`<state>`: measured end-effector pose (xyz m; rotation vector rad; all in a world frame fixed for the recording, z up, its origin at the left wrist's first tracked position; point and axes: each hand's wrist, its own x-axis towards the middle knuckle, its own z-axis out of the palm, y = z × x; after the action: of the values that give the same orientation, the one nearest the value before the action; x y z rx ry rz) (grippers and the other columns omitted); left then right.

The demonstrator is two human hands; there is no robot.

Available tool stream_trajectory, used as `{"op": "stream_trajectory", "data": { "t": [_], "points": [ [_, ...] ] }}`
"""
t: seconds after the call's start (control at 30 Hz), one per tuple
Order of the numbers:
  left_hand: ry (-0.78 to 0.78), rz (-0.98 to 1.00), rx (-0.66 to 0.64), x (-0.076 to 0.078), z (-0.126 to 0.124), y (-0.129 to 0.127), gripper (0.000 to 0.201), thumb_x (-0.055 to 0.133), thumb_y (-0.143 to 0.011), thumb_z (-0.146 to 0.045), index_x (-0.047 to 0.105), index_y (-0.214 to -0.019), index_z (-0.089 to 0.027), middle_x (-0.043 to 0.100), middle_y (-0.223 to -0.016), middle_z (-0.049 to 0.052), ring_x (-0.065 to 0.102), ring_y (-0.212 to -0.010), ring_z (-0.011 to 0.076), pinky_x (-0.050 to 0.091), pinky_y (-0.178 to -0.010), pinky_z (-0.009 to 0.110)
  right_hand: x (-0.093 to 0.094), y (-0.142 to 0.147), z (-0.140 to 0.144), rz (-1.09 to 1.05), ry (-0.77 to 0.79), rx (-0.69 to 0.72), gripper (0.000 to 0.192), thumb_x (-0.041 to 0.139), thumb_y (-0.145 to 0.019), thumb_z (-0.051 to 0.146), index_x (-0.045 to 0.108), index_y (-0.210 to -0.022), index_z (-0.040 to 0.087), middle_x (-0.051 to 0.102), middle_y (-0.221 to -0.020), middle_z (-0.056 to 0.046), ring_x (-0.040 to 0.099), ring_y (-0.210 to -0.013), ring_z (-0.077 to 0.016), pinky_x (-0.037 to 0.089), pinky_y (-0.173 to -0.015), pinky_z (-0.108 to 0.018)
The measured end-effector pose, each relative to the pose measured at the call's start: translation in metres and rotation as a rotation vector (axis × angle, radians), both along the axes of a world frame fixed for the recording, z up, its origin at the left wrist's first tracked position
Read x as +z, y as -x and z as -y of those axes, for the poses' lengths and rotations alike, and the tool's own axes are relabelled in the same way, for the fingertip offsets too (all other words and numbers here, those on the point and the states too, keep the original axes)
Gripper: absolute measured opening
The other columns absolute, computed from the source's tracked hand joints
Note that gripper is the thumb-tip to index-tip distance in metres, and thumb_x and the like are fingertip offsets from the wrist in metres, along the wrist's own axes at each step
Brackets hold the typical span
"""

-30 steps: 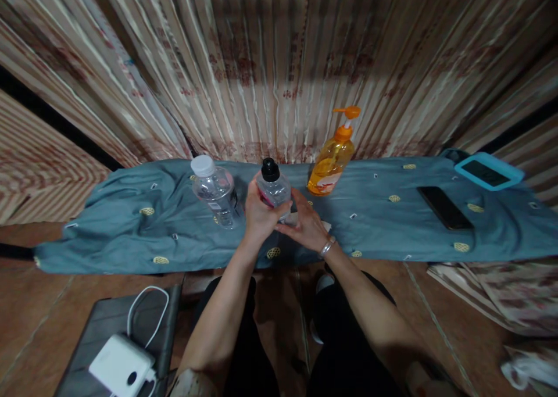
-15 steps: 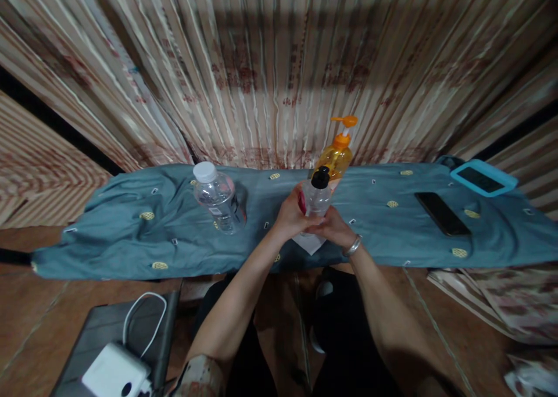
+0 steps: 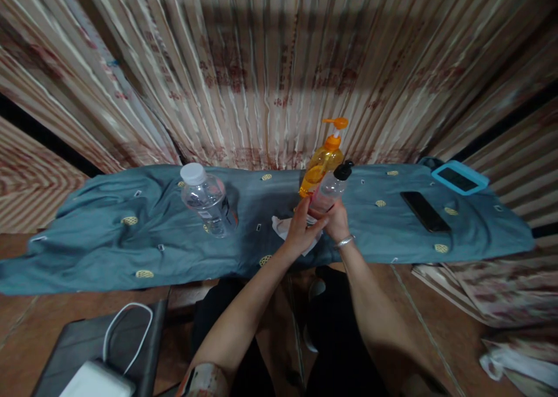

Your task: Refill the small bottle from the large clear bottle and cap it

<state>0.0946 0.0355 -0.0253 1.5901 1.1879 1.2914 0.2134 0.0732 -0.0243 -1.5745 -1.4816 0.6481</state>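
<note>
A clear pump bottle (image 3: 331,189) with a black pump top is held between my two hands, tilted to the right. My left hand (image 3: 300,225) is closed around its lower left side. On the other side my right hand (image 3: 337,220), with a silver bracelet at the wrist, grips the bottle low down. Beneath the hands a crumpled white tissue (image 3: 282,227) lies partly covered. Just behind stands an amber bottle (image 3: 317,165) with an orange pump. The base of the clear bottle is hidden by my fingers.
A clear plastic bottle (image 3: 209,206) with a white cap stands at left on the teal cloth (image 3: 104,240). To the right lie a black phone (image 3: 424,211) and a blue-framed device (image 3: 460,178). A white charger (image 3: 98,381) with a cable rests on a dark stool (image 3: 65,350). Striped curtain hangs behind.
The clear pump bottle has gone from nearly upright to leaning right, and both hands have turned with it. More of the tissue and amber bottle shows. The whole view has shifted slightly.
</note>
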Motion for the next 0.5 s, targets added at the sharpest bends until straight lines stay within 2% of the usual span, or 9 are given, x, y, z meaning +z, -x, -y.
{"op": "stream_trajectory", "data": {
  "t": [0.2,0.37,0.5],
  "points": [
    [0.026,0.026,-0.003,-0.013,-0.002,-0.019,0.07,0.058,-0.085,-0.043,0.032,-0.145,-0.019,0.033,-0.154,0.014,0.028,-0.143,0.027,0.021,-0.119,0.048,-0.003,0.0,-0.004,0.093,0.118,-0.205,0.035,0.057,-0.091,0.038,0.056,-0.118,0.016,0.062,-0.112,-0.006,0.063,-0.094,-0.0169,0.055,-0.08,-0.037],
    [0.056,0.048,-0.024,-0.02,-0.008,-0.026,0.071,0.058,-0.084,-0.044,0.031,-0.146,-0.022,0.03,-0.156,0.012,0.022,-0.146,0.0261,0.015,-0.12,0.049,-0.009,-0.002,-0.009,0.116,0.13,-0.226,0.036,0.057,-0.091,0.038,0.056,-0.12,0.017,0.062,-0.115,-0.007,0.063,-0.096,-0.0177,0.055,-0.082,-0.039],
    [0.109,0.08,-0.049,-0.016,-0.014,-0.026,0.07,0.059,-0.084,-0.042,0.033,-0.145,-0.02,0.03,-0.156,0.012,0.024,-0.146,0.0263,0.017,-0.12,0.045,-0.014,-0.007,-0.006,0.121,0.103,-0.202,0.036,0.057,-0.091,0.038,0.055,-0.12,0.017,0.062,-0.115,-0.007,0.063,-0.096,-0.0178,0.055,-0.082,-0.039]
  ]
}}
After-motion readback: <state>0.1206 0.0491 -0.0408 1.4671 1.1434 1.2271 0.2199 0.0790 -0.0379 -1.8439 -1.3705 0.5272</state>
